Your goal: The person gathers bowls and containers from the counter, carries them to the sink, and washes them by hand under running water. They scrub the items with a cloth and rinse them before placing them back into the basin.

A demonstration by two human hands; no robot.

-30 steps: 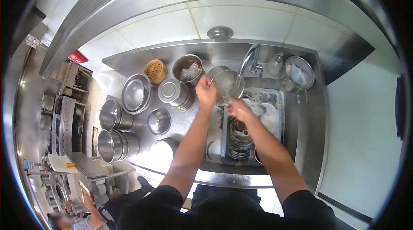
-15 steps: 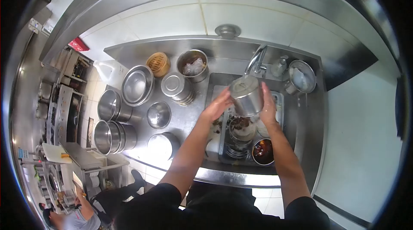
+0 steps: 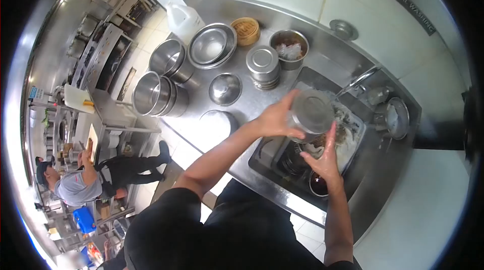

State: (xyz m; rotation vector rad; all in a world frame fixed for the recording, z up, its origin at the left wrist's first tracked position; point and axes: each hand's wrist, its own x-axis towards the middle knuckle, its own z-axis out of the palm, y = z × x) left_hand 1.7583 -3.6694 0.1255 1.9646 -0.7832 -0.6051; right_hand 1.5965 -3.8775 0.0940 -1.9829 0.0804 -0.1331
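While the left hand [image 3: 275, 118] grips a steel pot [image 3: 311, 112] over the sink [image 3: 262, 161], the open right hand [image 3: 323, 161] touches it.

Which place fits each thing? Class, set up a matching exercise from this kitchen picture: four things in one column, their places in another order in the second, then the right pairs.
Things:
1. steel pot
2. bamboo steamer
3. white jug
4. dark bowl

Places:
A. in the sink, at its near edge
B. on the counter, by the back wall
C. held over the sink between left hand and right hand
D. at the counter's far left end

Pairs: 1-C, 2-B, 3-D, 4-A
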